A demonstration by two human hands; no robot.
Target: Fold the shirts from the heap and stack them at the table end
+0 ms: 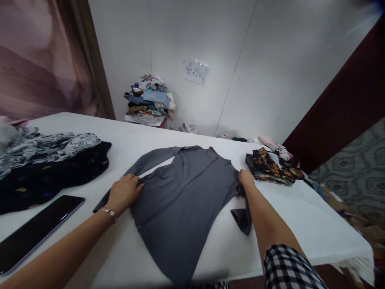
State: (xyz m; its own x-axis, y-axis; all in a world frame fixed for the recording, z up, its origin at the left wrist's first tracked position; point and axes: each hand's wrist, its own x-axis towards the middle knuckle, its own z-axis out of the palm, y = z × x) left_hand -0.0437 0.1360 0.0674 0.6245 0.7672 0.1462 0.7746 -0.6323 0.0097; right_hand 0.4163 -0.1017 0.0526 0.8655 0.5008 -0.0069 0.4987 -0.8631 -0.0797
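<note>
One grey long-sleeved shirt [183, 192] lies flat at the centre of the white table [300, 224]. The left hand [124, 193] presses its nine o'clock sleeve, fingers curled on cloth; the right hand [246, 178] pinches its three o'clock edge. One tablet [36, 230] rests at eight o'clock, one folded stack [272, 165] at two.

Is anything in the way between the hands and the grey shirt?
No. The left hand and the right hand both rest right on the grey shirt, with nothing visible between.
</note>
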